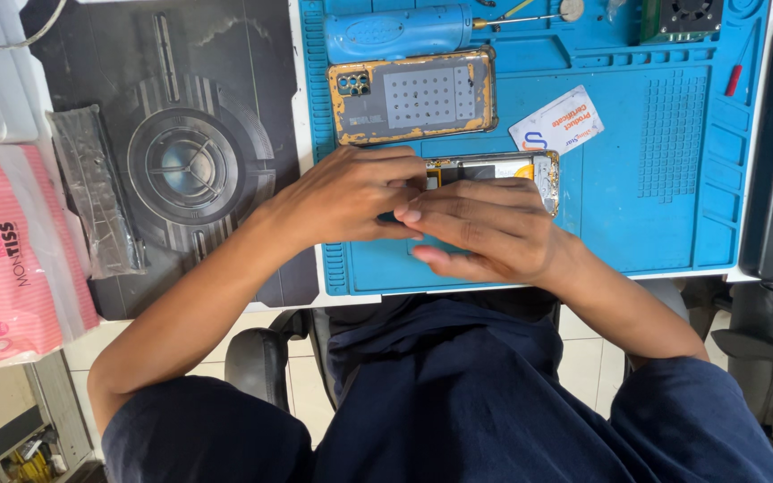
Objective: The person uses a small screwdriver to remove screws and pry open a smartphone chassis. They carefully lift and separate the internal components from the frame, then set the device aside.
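While bent inward over the blue work mat (637,224), left hand (351,195) curled, fingertips pinching the near end of the opened phone (494,167); right hand (485,228) laid flat across it, fingers closed over the body. Just beyond the grip, detached back cover (413,97); farther, blue electric screwdriver (395,31); rightward, white card (556,121).

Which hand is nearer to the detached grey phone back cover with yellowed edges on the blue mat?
Left. The left hand sits just below the grey phone back cover; the right hand is lower and further right, over the opened phone.
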